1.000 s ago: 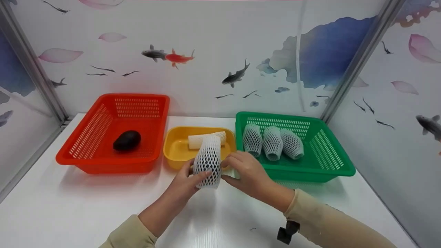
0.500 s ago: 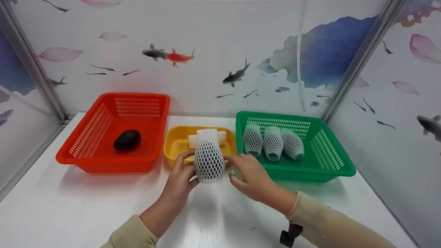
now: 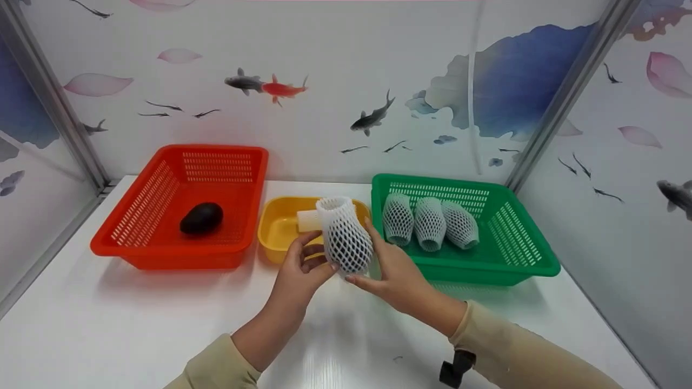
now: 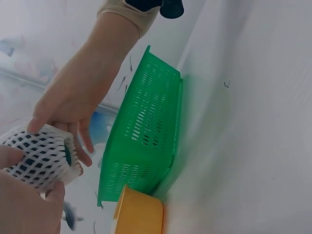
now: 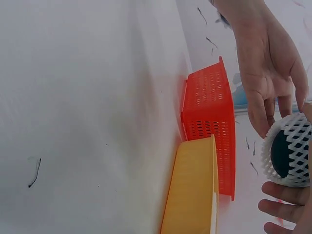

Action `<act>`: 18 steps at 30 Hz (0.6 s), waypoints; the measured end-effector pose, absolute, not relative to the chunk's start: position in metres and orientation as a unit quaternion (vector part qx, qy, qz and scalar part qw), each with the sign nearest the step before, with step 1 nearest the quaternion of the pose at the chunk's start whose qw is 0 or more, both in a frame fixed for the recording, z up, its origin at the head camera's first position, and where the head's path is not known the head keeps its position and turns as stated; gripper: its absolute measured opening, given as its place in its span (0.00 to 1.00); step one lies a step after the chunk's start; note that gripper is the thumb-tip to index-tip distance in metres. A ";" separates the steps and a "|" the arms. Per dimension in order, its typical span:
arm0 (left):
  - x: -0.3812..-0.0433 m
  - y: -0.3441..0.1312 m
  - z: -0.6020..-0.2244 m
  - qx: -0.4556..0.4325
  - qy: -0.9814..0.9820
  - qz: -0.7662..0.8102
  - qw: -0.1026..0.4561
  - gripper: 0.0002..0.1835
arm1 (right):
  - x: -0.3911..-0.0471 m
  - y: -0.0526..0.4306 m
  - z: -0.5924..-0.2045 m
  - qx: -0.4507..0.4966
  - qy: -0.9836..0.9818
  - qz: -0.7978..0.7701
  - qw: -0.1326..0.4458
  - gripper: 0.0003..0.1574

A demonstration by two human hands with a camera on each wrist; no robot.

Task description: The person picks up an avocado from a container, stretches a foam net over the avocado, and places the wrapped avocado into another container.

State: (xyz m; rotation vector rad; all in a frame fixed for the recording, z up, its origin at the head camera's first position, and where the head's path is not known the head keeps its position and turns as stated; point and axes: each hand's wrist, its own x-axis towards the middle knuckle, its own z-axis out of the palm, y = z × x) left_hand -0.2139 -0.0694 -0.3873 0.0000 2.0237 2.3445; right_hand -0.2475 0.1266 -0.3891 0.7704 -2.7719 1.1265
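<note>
A white foam net sleeve [image 3: 348,246] with a dark avocado-like fruit [image 5: 280,153] inside is held up in front of the yellow tub, its loose tube end tipped toward the back. My left hand [image 3: 304,273] grips its lower left, thumb near the bottom and fingers behind. On the other side my right hand [image 3: 399,276] holds it between thumb and fingers. Through the sleeve's end in the right wrist view, the dark fruit shows. Behind, a flat foam sleeve [image 3: 308,221] lies in the yellow tub [image 3: 277,255], partly hidden by the held one.
At left stands a red basket [image 3: 184,262] with one dark avocado-like fruit [image 3: 201,218] in it. A green basket [image 3: 486,275] on the right contains three sleeved fruits [image 3: 430,224]. Patterned panels [image 3: 319,146] enclose the white table [image 3: 162,324] at the back and sides.
The sleeved fruit has tilted, its lower end swinging right and its tube opening coming into view. My right fingers have moved up along its right side; the left thumb is back on its front.
</note>
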 end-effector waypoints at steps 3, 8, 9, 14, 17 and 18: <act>-0.214 -0.065 -0.385 0.001 0.668 0.744 0.031 0.35 | -0.248 0.128 -0.391 0.243 -0.889 0.386 0.033 0.65; -0.217 -0.059 -0.378 -0.003 0.677 0.734 0.050 0.34 | -0.249 0.131 -0.390 0.236 -0.875 0.419 0.053 0.61; -0.218 -0.057 -0.376 -0.003 0.678 0.733 0.054 0.34 | -0.249 0.133 -0.390 0.241 -0.870 0.425 0.065 0.59; -0.230 -0.047 -0.370 0.024 0.709 0.703 0.054 0.33 | -0.252 0.144 -0.384 0.283 -0.856 0.408 0.147 0.55; -0.238 -0.041 -0.371 0.047 0.731 0.678 0.054 0.32 | -0.253 0.154 -0.378 0.286 -0.864 0.378 0.171 0.56; -0.240 -0.038 -0.371 0.052 0.737 0.671 0.053 0.32 | -0.253 0.157 -0.376 0.282 -0.867 0.374 0.171 0.55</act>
